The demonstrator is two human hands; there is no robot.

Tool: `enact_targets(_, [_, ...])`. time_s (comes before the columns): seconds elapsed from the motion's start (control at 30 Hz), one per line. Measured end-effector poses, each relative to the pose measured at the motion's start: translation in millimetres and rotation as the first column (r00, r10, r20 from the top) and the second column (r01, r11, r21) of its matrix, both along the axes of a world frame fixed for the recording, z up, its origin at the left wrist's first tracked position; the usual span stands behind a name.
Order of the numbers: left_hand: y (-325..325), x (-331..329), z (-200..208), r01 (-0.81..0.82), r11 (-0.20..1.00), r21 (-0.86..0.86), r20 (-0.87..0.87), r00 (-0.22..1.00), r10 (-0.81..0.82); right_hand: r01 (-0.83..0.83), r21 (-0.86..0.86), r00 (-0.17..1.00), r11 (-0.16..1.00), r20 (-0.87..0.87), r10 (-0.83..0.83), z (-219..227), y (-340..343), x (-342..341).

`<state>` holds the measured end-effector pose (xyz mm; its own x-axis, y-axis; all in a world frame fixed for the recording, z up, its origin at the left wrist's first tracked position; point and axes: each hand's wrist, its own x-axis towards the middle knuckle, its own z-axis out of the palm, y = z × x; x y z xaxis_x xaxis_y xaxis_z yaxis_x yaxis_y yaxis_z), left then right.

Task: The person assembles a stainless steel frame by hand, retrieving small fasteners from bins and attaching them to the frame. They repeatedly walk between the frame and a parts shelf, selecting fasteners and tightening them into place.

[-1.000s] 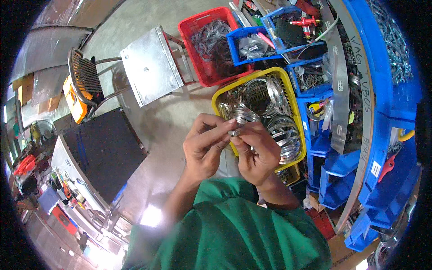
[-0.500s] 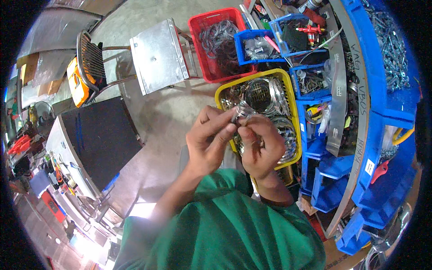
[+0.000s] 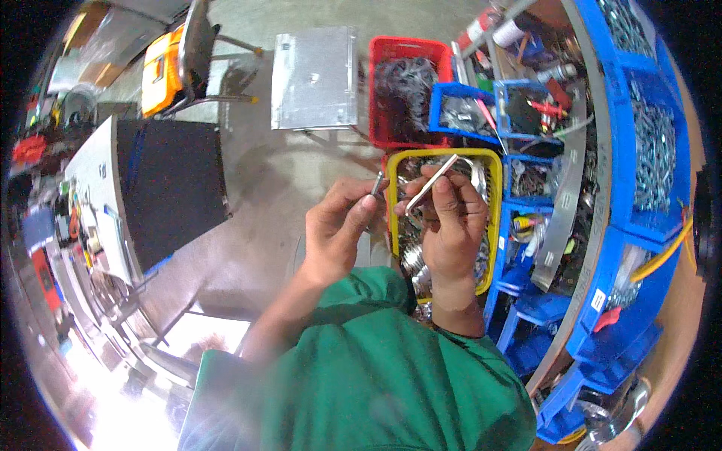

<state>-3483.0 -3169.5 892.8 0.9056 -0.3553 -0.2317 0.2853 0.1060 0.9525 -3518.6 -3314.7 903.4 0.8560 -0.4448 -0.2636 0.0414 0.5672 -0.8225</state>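
Note:
My left hand [image 3: 336, 225] pinches a small dark metal pin [image 3: 377, 184] between thumb and fingertips. It points upward; I cannot make out whether it is threaded. In my right hand [image 3: 453, 225], a thin bright rod [image 3: 434, 183] slants up to the right, held by thumb and fingers. Its lower end looks bent, like a hex key. The two hands are apart, side by side. Behind and below the right hand stands a yellow basket [image 3: 492, 225] with shiny metal rings [image 3: 412, 263] in it, partly hidden by that hand.
A red crate [image 3: 374, 90] with grey rings stands beyond the yellow basket. Blue bins [image 3: 444, 130] with small hardware line the shelf on the right. A metal-topped stool [image 3: 314, 79] stands ahead, a chair with an orange case [image 3: 163, 71] farther left, and a dark-topped table [image 3: 177, 188] at left.
My hands, earlier close together over a shiny piece, have drawn apart. The rod in the right hand and the pin in the left now show separately. The view has shifted.

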Motion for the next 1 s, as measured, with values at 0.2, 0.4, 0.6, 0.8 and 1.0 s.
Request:
enact_targets(0.2, [90, -5, 9, -0.137, 0.989, -0.056, -0.053, 0.990, 0.134, -0.259, 0.057, 0.965, 0.964, 0.051, 0.256, 15, 67, 28])
enact_targets(0.4, [232, -43, 13, -0.381, 0.921, 0.075, -0.025, 0.923, 0.384, -0.554, -0.049, 0.832, 0.831, -0.053, 0.552, 26, 189, 50])
enact_targets(0.6, [419, -108, 8, -0.611, 0.763, 0.212, -0.065, 0.770, 0.634, -0.796, -0.283, 0.592, 0.535, -0.178, 0.786, 23, 361, 46])
enact_targets(0.8, [580, -152, -3, -0.804, 0.565, 0.188, -0.017, 0.572, 0.820, -0.905, -0.373, 0.319, 0.206, -0.273, 0.907, -5, 558, 28])
enact_targets(1.0, [733, -164, -13, -0.920, 0.382, 0.083, -0.077, 0.377, 0.923, -0.906, -0.420, 0.012, -0.044, -0.130, 0.991, -3, 741, 19])
